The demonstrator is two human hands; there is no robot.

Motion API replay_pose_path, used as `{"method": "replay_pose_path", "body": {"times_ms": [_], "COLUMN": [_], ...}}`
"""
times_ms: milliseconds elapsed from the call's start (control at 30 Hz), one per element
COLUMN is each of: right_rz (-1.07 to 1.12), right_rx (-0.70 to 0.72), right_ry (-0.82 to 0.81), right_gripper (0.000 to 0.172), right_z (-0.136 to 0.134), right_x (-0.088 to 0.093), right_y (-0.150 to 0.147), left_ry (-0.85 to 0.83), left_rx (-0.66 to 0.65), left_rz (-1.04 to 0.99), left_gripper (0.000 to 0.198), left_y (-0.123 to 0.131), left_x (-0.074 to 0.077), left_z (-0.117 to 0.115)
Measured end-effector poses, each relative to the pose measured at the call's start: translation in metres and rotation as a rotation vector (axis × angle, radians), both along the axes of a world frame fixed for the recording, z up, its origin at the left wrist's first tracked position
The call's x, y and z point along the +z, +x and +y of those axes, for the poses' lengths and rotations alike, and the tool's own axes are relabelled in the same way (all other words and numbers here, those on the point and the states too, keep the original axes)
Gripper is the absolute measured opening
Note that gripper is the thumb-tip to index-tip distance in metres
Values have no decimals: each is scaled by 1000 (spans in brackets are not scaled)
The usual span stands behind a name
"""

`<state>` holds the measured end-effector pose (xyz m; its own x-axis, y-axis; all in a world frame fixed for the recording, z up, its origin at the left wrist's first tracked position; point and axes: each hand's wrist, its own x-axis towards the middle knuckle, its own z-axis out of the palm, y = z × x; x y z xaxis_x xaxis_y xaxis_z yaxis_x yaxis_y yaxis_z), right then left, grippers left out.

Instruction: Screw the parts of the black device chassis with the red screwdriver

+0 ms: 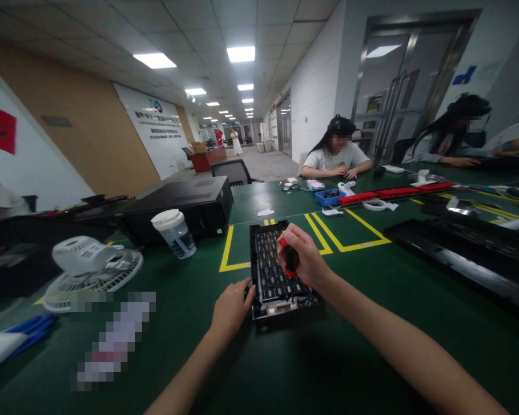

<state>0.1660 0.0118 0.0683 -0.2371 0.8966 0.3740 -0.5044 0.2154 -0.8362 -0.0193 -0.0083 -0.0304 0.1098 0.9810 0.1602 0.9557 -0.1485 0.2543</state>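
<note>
I am observing the right hand (pixel 305 259) with its fingers clamped around a screwdriver (pixel 289 258), which has a rounded red-and-black handle. The handle is standing roughly upright and its tip is hidden below the fist. It is hovering over a black perforated panel (pixel 266 271), rectangular, matte, with a grid of small cells. The panel is lying flat on the green table mat (pixel 350 346), its long axis running away from me and its near short end facing me. The left hand (pixel 232 308) is resting, fingers together, against the panel's left edge; I cannot tell whether it is gripping. Yellow tape lines (pixel 226 251) are bordering the panel's far end.
</note>
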Motion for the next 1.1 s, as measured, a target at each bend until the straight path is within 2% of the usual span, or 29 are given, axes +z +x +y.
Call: {"method": "replay_pose_path", "body": {"times_ms": [567,1100], "right_rz": [40,57], "right_rx": [-48,-200], "right_ry": [-17,-39], "right_gripper": [26,29], "right_z": [2,2], "right_x": [0,-4], "right_y": [1,0], "left_ry": [12,-3], "left_rx": [-9,-7], "left_rz": [9,23], "left_gripper": [40,39], "left_y": [0,1], "left_x": [-1,2], "left_z": [0,0]}}
